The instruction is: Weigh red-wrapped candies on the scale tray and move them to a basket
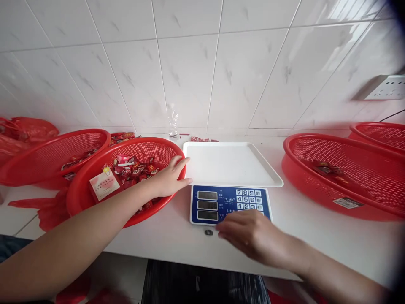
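My left hand (171, 177) lies over the right rim of a red perforated basket (161, 147), fingers apart, fingertips reaching toward the white tray. Inside that basket are many small red-wrapped sweets (136, 169) and a pale printed card or box (104, 184). The white tray (224, 164) sits behind the blue keypad panel of a digital weighing scale (230, 202); nothing lies on it. Slightly blurred, my right hand (249, 234) is at the scale's front edge with its fingers bunched together, their tips hidden. A small dark object (209, 232) lies just left of it.
Another red basket (57, 145) and red plastic bags (28, 131) stand at left. At right, a red basket (316, 147) holds a few dark-red packets, with another basket (379, 126) behind. A clear bottle (173, 122) stands by the tiled wall. A black bag (202, 283) hangs below the table edge.
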A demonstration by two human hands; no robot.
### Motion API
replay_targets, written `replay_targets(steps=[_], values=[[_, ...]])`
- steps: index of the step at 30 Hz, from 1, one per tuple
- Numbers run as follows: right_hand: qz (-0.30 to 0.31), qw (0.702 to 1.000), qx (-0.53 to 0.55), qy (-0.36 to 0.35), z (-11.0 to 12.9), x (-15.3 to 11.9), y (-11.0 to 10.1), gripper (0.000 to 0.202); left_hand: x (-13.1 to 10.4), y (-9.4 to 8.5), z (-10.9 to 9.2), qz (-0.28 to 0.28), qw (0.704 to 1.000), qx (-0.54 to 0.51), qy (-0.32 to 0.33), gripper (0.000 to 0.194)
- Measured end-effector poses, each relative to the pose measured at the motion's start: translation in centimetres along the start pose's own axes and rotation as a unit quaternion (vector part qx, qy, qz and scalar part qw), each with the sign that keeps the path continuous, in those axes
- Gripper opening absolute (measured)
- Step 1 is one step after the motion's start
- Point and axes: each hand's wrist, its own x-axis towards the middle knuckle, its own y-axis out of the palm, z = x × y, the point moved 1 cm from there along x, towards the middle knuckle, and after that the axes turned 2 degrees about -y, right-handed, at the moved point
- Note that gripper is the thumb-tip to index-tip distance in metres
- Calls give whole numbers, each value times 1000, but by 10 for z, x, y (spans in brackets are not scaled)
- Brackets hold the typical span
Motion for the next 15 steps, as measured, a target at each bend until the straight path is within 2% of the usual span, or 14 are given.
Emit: replay_targets(steps=[2,4,9,12,15], values=[[43,999,-15,-25,18,0,20,26,-1,1,-1,3,1000,0,0,72],[60,997,-34,-17,22,-3,34,28,-2,1,-3,6,1000,0,-1,72],[46,999,6,1,22,-1,43,27,-2,-8,-4,-1,999,-40,21,63],[18,999,30,-27,27,13,41,26,12,-26,11,-42,995,-85,6,56],[-26,998,37,-44,27,28,42,25,30,-44,42,-68,995,-8,-77,50]])
